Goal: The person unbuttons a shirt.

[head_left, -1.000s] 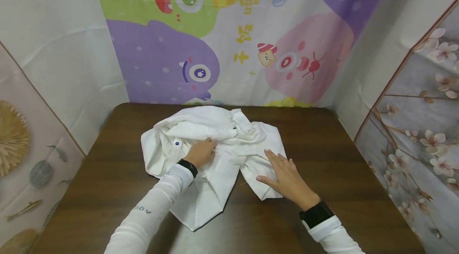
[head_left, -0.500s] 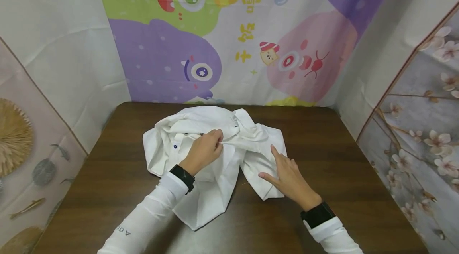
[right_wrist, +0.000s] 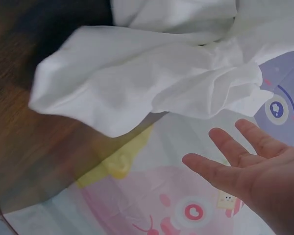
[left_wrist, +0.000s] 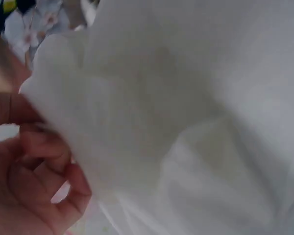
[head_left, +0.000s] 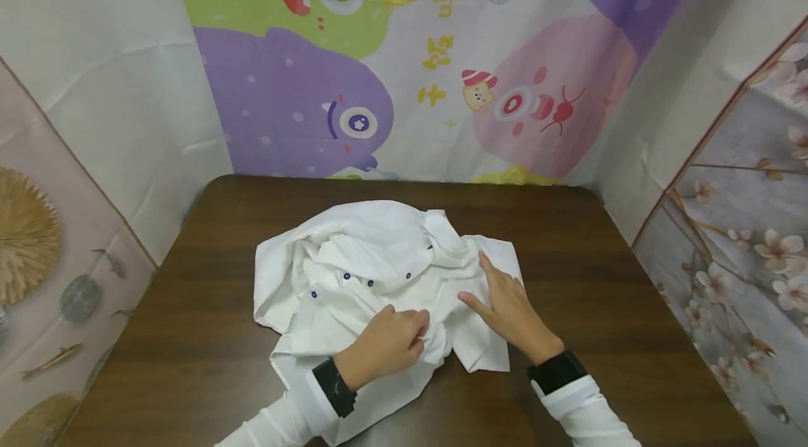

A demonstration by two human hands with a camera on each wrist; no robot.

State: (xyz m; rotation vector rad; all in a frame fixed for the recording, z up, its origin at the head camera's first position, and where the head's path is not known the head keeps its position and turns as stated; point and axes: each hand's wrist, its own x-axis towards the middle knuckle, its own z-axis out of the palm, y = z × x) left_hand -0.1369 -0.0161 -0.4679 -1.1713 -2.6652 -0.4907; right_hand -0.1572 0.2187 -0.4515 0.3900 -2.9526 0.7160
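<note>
A white shirt point(head_left: 372, 240) with several small dark-blue buttons lies crumpled in the middle of the table, its front partly folded over. My left hand point(head_left: 386, 343) pinches a piece of the cloth at the near side, thumb and fingers curled on it. In the left wrist view the lifted white fabric point(left_wrist: 132, 127) hangs from that hand point(left_wrist: 36, 166) and fills most of the picture. Over the shirt's right end is my right hand point(head_left: 514, 310), fingers spread. The right wrist view has the same hand point(right_wrist: 259, 171) with straight fingers, apart from the shirt point(right_wrist: 112, 81).
The brown wooden table point(head_left: 581, 292) extends around the shirt. Behind it hangs a curtain point(head_left: 435, 138) with cartoon monsters. A floral panel point(head_left: 745, 271) stands at the right, and a panel with leaf patterns point(head_left: 76, 236) at the left.
My left hand has taken hold of the shirt and drawn it toward me and slightly right. More buttons show now. The right hand has barely moved.
</note>
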